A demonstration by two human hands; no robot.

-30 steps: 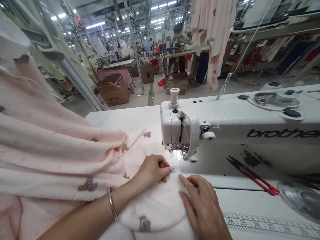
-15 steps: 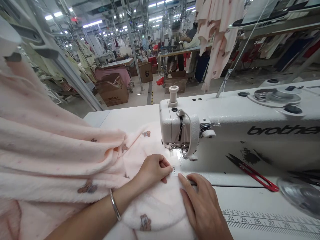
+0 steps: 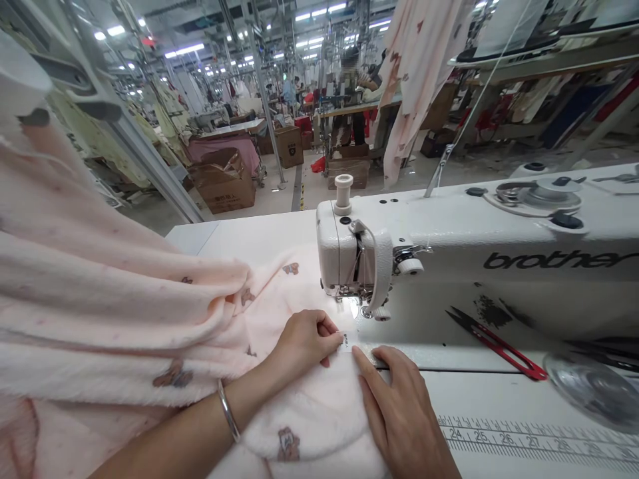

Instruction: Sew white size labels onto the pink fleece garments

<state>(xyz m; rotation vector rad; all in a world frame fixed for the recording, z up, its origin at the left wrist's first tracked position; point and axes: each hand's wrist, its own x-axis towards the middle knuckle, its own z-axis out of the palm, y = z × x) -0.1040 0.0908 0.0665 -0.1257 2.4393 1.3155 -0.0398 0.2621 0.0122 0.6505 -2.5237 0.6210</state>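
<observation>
Pale pink fleece fabric (image 3: 124,319) printed with small bears is piled at the left and spreads across the table to the white sewing machine (image 3: 449,259). My left hand (image 3: 304,342), with a silver bangle on the wrist, pinches a small white label (image 3: 351,339) against the fabric edge just in front of the presser foot (image 3: 355,301). Flat on the fabric beside it lies my right hand (image 3: 399,416), its forefinger touching the label from the right.
Red thread snips (image 3: 494,342) lie on the machine bed to the right. A printed ruler (image 3: 529,442) runs along the table front. Pink garments (image 3: 414,73) hang behind, with cardboard boxes (image 3: 224,183) and other workstations across the aisle.
Both hands stay on the label and fabric, almost unmoved. The view has shifted slightly and the hanging garments behind have swung left.
</observation>
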